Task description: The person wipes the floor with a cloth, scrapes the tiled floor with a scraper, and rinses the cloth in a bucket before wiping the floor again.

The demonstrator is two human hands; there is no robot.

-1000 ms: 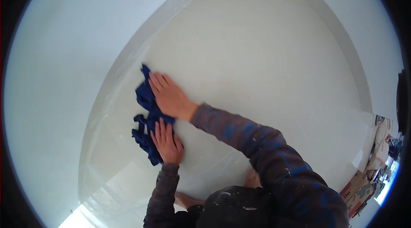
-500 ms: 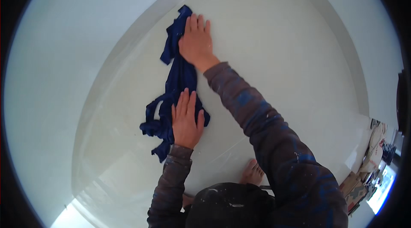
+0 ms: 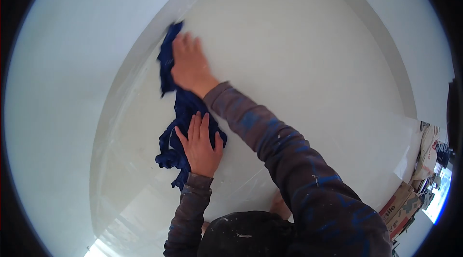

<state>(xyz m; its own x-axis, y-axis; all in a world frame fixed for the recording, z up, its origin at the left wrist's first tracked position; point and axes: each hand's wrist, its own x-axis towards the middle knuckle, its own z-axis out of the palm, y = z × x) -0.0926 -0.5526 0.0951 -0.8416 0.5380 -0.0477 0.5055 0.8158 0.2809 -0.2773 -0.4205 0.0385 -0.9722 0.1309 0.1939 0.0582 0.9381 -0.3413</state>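
Observation:
A crumpled dark blue cloth (image 3: pixel 185 105) lies stretched out on the glossy cream floor (image 3: pixel 308 74). My right hand (image 3: pixel 190 64) presses palm down on the right side of its far end, fingers extended and slightly blurred. Closer to me, my left hand (image 3: pixel 201 148) rests flat on the wider, bunched part, with its fingers spread. Loose folds and strips of the cloth stick out to the left of that hand. Neither hand is closed around the cloth.
White walls (image 3: pixel 62 88) with a grey band at their base surround the floor. A cardboard box (image 3: pixel 399 204), a printed bag (image 3: pixel 427 153) and other clutter stand at the right. My bare foot (image 3: pixel 280 206) shows partly beside the dark cap brim or clothing below me.
My right hand has swept left and a little toward me, dragging the cloth's far end toward the left wall. My left hand has shifted slightly left and nearer, still on the cloth.

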